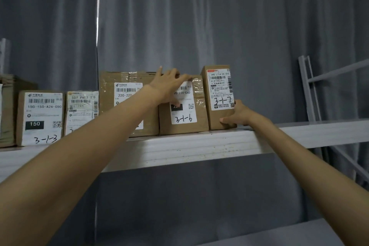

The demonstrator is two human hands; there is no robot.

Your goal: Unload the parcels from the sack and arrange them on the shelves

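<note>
Two hands on shelved parcels: left hand (169,84) spread atop parcel 3-1-6 (182,106), right hand (238,115) gripping parcel 3-1-7 (218,94)

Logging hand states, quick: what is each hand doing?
Left hand: open, fingers resting on the brown cardboard parcel marked 3-1-6.
Right hand: gripping the brown cardboard parcel marked 3-1-7.

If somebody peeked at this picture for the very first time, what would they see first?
Two bare arms reaching up to a row of brown parcels on a white shelf. The right hand grips the parcel marked 3-1-7 at the row's right end, and the left hand rests on top of the parcel marked 3-1-6 beside it.
</note>
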